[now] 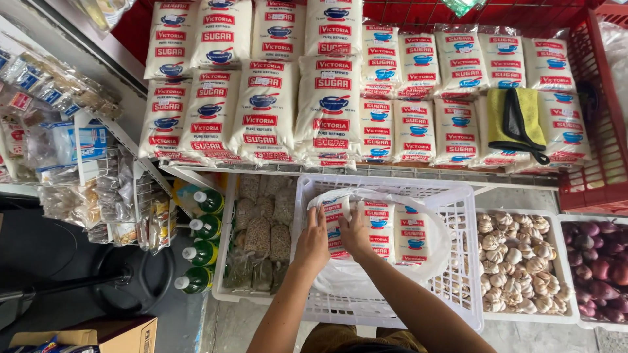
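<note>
Down in the white plastic basket (458, 274) at the six o'clock of the view, both hands are working inside a clear plastic bag (418, 261) that is lying open there. The left hand (314, 245) and the right hand (355, 236) are pressing side by side on one small white-and-red packet (337, 225), fingers curling over its top edge and grasping it; it is lying in the bag, touching its neighbours. Two more small packets (396, 232) are sitting just at three o'clock of the hands, so the bag is looking well on its way to empty, though I cannot tell what is lying under the hands.

Up at twelve o'clock, the red shelf (589, 170) is already carrying rows of matching packets (327, 98), large ones towards ten o'clock, small ones towards one o'clock, packed edge to edge. A yellow cloth with a black strap (515, 121) is lying across the small ones at two o'clock. So, judging by the layout, most of the stock is sitting on the shelf and only these few are waiting in the basket.

At three o'clock a tray of garlic bulbs (517, 261) is sitting just beside the basket, with purple onions (598, 268) beyond it. At nine o'clock, green bottles (203, 245) are standing in a row.
</note>
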